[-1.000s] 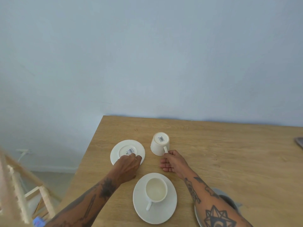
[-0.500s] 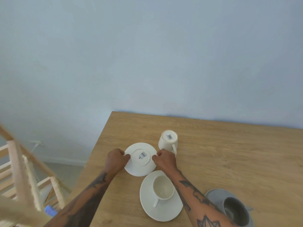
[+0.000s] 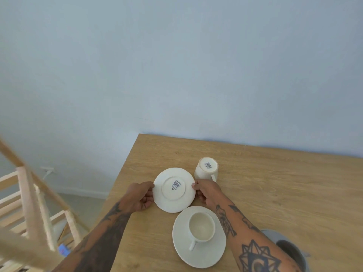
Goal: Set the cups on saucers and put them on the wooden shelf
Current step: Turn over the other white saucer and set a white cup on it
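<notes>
Both hands, left hand (image 3: 138, 196) and right hand (image 3: 206, 191), pinch opposite rims of an upside-down round white ceramic saucer (image 3: 174, 189) near the wooden table's (image 3: 284, 185) left edge.

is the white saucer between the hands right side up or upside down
Upside down: the round white saucer, held at its edges by the left hand and right hand, shows its foot ring and barcode sticker.

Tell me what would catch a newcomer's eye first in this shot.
Probably the upside-down saucer at the centre of the wooden table, barcode sticker up, held at its rim by the left hand and the right hand. Just behind it stands an upturned cup, also stickered. Nearer the person, an upright cup on its saucer is already set.
</notes>
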{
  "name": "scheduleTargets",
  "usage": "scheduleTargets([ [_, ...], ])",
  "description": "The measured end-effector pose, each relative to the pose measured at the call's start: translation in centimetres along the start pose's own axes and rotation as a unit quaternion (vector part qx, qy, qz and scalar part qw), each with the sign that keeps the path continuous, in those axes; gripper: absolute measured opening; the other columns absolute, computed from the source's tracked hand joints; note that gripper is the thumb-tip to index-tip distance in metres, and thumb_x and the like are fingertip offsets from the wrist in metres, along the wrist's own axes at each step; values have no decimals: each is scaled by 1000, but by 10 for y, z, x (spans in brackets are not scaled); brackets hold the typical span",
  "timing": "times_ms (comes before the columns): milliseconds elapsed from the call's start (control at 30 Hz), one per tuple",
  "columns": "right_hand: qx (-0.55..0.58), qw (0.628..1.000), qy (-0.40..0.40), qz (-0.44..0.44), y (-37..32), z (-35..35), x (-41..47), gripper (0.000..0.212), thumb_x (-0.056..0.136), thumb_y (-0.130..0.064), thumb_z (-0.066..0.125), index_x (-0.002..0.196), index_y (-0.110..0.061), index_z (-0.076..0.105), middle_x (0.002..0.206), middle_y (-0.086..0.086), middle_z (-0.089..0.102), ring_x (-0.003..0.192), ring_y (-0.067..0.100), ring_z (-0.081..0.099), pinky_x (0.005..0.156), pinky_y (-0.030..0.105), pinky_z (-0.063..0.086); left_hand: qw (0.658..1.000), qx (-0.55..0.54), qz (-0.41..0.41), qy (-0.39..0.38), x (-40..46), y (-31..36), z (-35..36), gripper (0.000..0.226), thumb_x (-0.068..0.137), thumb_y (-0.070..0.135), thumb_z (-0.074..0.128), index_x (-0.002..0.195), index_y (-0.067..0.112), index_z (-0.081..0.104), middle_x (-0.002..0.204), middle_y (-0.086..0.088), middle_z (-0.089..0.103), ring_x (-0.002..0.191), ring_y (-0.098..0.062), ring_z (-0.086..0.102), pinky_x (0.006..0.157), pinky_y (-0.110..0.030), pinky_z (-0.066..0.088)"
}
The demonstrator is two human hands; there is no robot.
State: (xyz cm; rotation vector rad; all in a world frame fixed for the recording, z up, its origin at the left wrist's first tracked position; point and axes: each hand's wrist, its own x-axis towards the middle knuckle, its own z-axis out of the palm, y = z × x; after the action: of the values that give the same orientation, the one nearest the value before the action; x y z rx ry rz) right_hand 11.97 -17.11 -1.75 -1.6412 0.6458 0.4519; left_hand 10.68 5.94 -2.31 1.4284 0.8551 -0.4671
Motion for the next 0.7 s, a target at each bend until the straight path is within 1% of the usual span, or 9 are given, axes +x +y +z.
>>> scheduleTargets([
  [67, 14, 999, -25, -19, -2, -3, -3, 15, 92, -3, 63, 100, -11, 72, 68, -1, 48, 57, 9, 38, 46, 22, 30, 998, -35, -33, -32, -2, 3, -5, 18, 88, 21, 67, 82, 4, 63, 66, -9, 58, 57, -21, 55, 55, -31, 51],
  [133, 79, 995, -63, -25, -5, -3, -5, 15, 95, -2, 60, 104, -10, 69, 71, 0, 50, 58, 9, 40, 47, 22, 39, 995, -72, -50, -54, -5, 4, -7, 26, 92, 26, 66, 87, 1, 60, 72, -13, 58, 62, -25, 58, 58, -34, 55],
  [233, 136, 985, -101, -31, -15, 2, -12, 11, 96, -1, 61, 99, -9, 67, 75, 3, 49, 62, 9, 42, 62, 27, 60, 992, -91, -54, -69, -10, 5, -10, 32, 94, 28, 65, 96, -2, 56, 80, -20, 58, 67, -31, 62, 58, -38, 60],
  [333, 163, 980, -106, -43, -22, 2, -19, 5, 95, -2, 62, 93, -5, 66, 75, 5, 50, 60, 11, 44, 74, 34, 62, 989, -109, -50, -88, -16, 11, -20, 32, 93, 25, 66, 100, -4, 55, 86, -25, 61, 72, -36, 65, 61, -44, 62],
  [400, 176, 977, -108, -58, -24, 0, -20, 10, 95, -8, 63, 88, -2, 66, 72, 7, 54, 60, 13, 51, 82, 39, 62, 986, -128, -33, -103, -21, 18, -26, 20, 93, 13, 63, 101, -4, 54, 89, -28, 61, 76, -40, 66, 61, -47, 61],
  [500, 124, 979, -110, -120, -16, 2, -23, 12, 93, -9, 64, 88, 0, 71, 85, 9, 66, 78, 17, 63, 94, 40, 58, 985, -135, 15, -105, -27, 21, -29, 9, 91, -8, 56, 100, -8, 54, 94, -32, 60, 83, -42, 65, 58, -44, 63],
  [600, 41, 981, -72, -175, -3, 3, -24, 16, 89, -5, 66, 103, -4, 75, 110, 6, 72, 104, 21, 67, 97, 38, 56, 992, -83, 63, -72, -28, 11, -24, 12, 90, -11, 58, 102, -10, 58, 98, -27, 63, 83, -35, 65, 62, -37, 64],
  [633, 22, 980, -63, -185, 2, 3, -23, 23, 88, -3, 65, 110, -6, 74, 113, 5, 71, 104, 19, 67, 93, 35, 57, 993, -64, 78, -61, -26, 6, -22, 15, 91, -10, 60, 105, -7, 60, 100, -25, 66, 83, -32, 65, 65, -36, 63],
  [700, -31, 978, -36, -201, 7, 1, -21, 35, 86, -2, 64, 119, -11, 71, 111, 0, 69, 95, 13, 66, 77, 24, 56, 992, -30, 111, -45, -21, -6, -20, 18, 92, -6, 62, 109, -2, 65, 103, -22, 71, 83, -27, 65, 65, -33, 61],
])
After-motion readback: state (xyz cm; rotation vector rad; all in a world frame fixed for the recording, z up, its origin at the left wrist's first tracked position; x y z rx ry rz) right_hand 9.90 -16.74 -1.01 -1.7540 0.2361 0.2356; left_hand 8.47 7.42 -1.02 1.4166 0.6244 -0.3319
